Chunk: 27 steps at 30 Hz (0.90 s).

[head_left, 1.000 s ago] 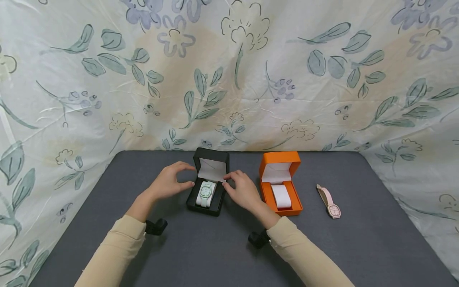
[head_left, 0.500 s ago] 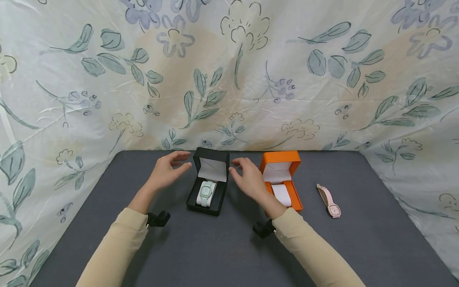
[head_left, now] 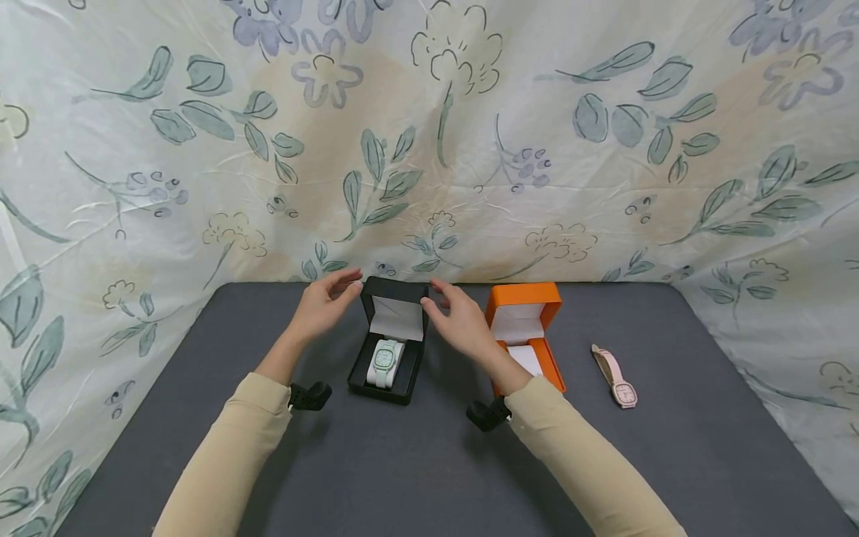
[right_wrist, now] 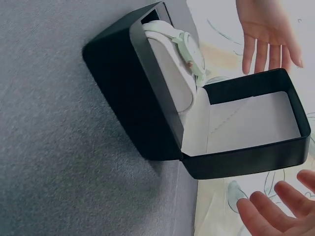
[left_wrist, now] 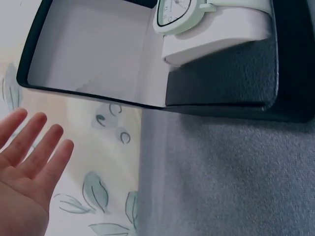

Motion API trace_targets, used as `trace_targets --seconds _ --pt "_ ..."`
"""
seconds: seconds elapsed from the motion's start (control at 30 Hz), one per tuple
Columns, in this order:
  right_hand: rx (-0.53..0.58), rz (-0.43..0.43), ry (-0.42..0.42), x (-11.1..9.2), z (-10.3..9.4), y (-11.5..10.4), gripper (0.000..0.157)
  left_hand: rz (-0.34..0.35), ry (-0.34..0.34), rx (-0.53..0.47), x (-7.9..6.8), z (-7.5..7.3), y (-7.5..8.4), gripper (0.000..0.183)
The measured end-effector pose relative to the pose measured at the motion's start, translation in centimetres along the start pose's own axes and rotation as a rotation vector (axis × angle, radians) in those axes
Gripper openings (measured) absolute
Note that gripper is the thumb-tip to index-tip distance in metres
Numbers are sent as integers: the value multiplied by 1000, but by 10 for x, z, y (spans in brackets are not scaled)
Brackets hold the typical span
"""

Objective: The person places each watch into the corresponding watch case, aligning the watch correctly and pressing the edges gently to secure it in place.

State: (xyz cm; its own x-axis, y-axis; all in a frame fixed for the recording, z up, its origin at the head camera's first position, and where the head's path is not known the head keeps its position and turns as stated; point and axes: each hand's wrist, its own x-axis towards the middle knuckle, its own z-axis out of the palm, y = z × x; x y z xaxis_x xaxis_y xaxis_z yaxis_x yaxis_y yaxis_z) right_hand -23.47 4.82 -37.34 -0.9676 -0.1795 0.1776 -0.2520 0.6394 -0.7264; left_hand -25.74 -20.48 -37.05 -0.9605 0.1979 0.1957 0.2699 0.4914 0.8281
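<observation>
Left hand (head_left: 321, 307) and right hand (head_left: 464, 322) are being held uncurled and empty, flanking the raised lid (head_left: 397, 317) of a black rectangular box (head_left: 410, 371).

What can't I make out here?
Pink watch: dial markings too small, head view.
Orange box: base partly hidden by right arm, head view.
Mint watch: part of face cut off by the top edge, left wrist view.
Right hand: partly cut off by the right edge, right wrist view.

Head view: from above, facing forward and down over the whole desk (head_left: 403, 477). Wrist views, left and right: close, tilted, from opposite sides, sharing the black box (right_wrist: 130, 105).
</observation>
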Motion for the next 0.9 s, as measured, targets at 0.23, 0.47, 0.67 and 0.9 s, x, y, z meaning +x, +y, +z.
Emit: trace_targets --seconds 0.23,0.47,0.67,0.9 --pt "20 20 -23 4 1 -5 49 8 2 39 5 10 4 54" --pt "23 36 -42 4 4 -6 43 -30 -45 76 8 11 7 49" --pt "41 47 -42 5 5 -6 42 -51 -110 84 8 10 9 46" --pt "22 80 -92 6 7 -5 47 -61 -174 30 7 5 9 49"
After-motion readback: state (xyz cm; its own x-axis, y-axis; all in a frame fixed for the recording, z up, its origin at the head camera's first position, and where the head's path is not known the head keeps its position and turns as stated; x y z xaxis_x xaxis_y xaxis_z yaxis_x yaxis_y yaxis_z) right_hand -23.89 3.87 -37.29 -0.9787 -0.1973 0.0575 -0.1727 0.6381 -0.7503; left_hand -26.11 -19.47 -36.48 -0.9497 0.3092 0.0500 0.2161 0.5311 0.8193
